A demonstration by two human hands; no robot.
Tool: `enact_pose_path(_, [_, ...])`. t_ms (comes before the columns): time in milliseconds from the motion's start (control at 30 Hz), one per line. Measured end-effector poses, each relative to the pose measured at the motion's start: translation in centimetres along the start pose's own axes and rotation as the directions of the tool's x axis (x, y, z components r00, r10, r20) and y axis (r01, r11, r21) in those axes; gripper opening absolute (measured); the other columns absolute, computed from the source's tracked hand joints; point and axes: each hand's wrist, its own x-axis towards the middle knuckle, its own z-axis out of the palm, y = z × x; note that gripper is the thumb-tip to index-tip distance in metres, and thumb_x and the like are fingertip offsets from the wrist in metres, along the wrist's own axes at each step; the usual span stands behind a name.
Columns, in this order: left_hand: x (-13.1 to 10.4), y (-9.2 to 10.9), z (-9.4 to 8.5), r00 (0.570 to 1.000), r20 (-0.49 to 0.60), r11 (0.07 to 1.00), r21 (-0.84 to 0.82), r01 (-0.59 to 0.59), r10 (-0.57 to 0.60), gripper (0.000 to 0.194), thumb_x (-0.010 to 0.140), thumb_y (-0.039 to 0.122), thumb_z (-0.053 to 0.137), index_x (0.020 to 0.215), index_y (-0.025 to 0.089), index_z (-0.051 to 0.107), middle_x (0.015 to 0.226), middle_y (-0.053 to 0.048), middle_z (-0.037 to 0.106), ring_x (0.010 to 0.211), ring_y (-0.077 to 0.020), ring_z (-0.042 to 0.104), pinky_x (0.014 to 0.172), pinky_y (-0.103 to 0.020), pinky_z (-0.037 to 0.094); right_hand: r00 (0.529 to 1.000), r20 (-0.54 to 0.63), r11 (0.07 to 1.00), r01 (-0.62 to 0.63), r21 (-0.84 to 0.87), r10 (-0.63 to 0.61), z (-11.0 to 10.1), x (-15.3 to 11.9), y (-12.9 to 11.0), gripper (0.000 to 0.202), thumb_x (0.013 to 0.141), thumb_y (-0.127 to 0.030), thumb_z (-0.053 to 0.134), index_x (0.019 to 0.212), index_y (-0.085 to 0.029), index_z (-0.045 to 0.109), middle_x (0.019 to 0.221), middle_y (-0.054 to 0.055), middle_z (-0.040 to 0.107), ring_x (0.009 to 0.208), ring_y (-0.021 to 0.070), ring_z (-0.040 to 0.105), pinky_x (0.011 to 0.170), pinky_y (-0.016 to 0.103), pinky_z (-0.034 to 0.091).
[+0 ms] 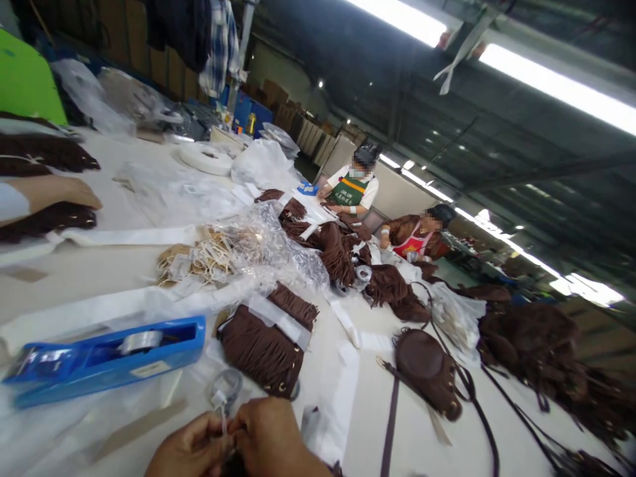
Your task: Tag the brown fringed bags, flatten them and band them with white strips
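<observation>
At the bottom of the view, my left hand (191,447) pinches a thin whitish strip (223,419) that stands up between the fingertips. Pressed against it, my right hand (271,434) has its fingers curled closed; what they hold is hidden. Part of a dark thing shows below both hands, too little to name. Just beyond them lies a brown fringed bag (263,348) with a clear-white band across it. A round clear roll (226,384) sits between the bag and my left hand. A blue tape dispenser (119,361) with a tape roll stands to the left.
A brown bag with a round flap (420,354) and long straps lies right. Cream strings with tags (209,258) and clear plastic (278,238) cover the middle. Two co-workers (350,189) work beyond brown fringed pieces (338,255). Another person's hand (64,192) reaches in at left.
</observation>
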Motion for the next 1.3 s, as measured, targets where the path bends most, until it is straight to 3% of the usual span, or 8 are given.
enact_pose_path(167, [-1.8, 2.4, 0.1, 0.994, -0.104, 0.998, 0.063, -0.027, 0.033, 0.051, 0.064, 0.069, 0.07, 0.065, 0.019, 0.061, 0.051, 0.001, 0.061, 0.049, -0.0146, 0.053, 0.052, -0.025, 0.04, 0.999, -0.016, 0.998, 0.038, -0.048, -0.039, -1.8, -1.2, -0.4, 0.017, 0.09, -0.027, 0.056, 0.089, -0.021, 0.072, 0.092, 0.004, 0.076, 0.087, 0.0184, 0.07, 0.071, 0.025, 0.043])
enact_pose_path(333, [-2.4, 1.7, -0.2, 0.996, -0.074, 0.991, 0.131, -0.041, 0.051, 0.04, 0.077, 0.058, 0.063, 0.07, 0.018, 0.062, 0.053, 0.001, 0.063, 0.051, -0.0142, 0.054, 0.053, -0.024, 0.04, 0.998, 0.004, 0.998, 0.067, -0.01, -0.067, -1.9, -1.1, 0.0, 0.013, 0.091, -0.025, 0.056, 0.091, -0.023, 0.069, 0.094, 0.001, 0.074, 0.089, 0.0156, 0.067, 0.072, 0.024, 0.04])
enact_pose_path(667, [-2.7, 2.3, -0.5, 0.984, -0.172, 0.991, 0.127, -0.032, 0.054, 0.041, 0.071, 0.061, 0.067, 0.07, 0.02, 0.065, 0.049, 0.004, 0.056, 0.05, -0.0141, 0.05, 0.052, -0.025, 0.039, 0.998, -0.007, 0.996, 0.07, 0.053, -0.07, -0.8, -0.9, -0.2, 0.014, 0.092, -0.031, 0.058, 0.096, -0.025, 0.069, 0.096, 0.0, 0.073, 0.089, 0.0148, 0.066, 0.073, 0.024, 0.039])
enact_pose_path(867, [-2.4, 1.4, -0.7, 0.989, -0.131, 0.987, 0.154, -0.053, 0.074, 0.036, 0.076, 0.055, 0.067, 0.075, 0.019, 0.066, 0.05, 0.005, 0.054, 0.052, -0.0133, 0.048, 0.054, -0.023, 0.037, 0.994, -0.061, 0.995, 0.093, 0.022, -0.092, -0.4, -0.7, 0.0, 0.012, 0.09, -0.026, 0.056, 0.088, -0.023, 0.067, 0.09, 0.0, 0.072, 0.084, 0.0141, 0.064, 0.069, 0.024, 0.036])
enact_pose_path(1033, [-2.5, 0.7, -1.1, 0.997, -0.056, 0.979, 0.197, -0.049, 0.061, 0.037, 0.082, 0.054, 0.062, 0.072, 0.019, 0.061, 0.054, 0.005, 0.054, 0.054, -0.0132, 0.048, 0.055, -0.024, 0.035, 0.989, -0.125, 0.995, 0.09, 0.042, -0.084, -1.3, -0.8, 0.3, 0.009, 0.089, -0.021, 0.056, 0.085, -0.021, 0.064, 0.087, -0.001, 0.069, 0.083, 0.013, 0.062, 0.071, 0.023, 0.036])
enact_pose_path(1167, [-2.7, 1.0, -1.3, 0.984, 0.119, 0.988, 0.061, -0.142, 0.134, 0.03, 0.084, 0.047, 0.065, 0.077, 0.019, 0.061, 0.078, 0.001, 0.061, 0.075, -0.0158, 0.054, 0.069, -0.025, 0.042, 0.989, -0.144, 0.998, 0.046, 0.042, -0.039, -1.8, -0.7, 0.5, 0.009, 0.089, -0.018, 0.057, 0.085, -0.021, 0.065, 0.087, -0.001, 0.068, 0.081, 0.0123, 0.062, 0.07, 0.022, 0.037])
enact_pose_path(1300, [-3.1, 2.1, -0.9, 0.972, 0.168, 0.977, -0.166, -0.133, 0.161, 0.023, 0.087, 0.04, 0.063, 0.084, 0.017, 0.065, 0.094, -0.005, 0.064, 0.096, -0.0224, 0.057, 0.088, -0.032, 0.042, 0.989, -0.148, 0.992, 0.042, 0.116, -0.024, -2.2, -0.9, 1.4, 0.01, 0.091, -0.02, 0.057, 0.094, -0.022, 0.067, 0.093, -0.001, 0.07, 0.088, 0.0134, 0.064, 0.075, 0.021, 0.041])
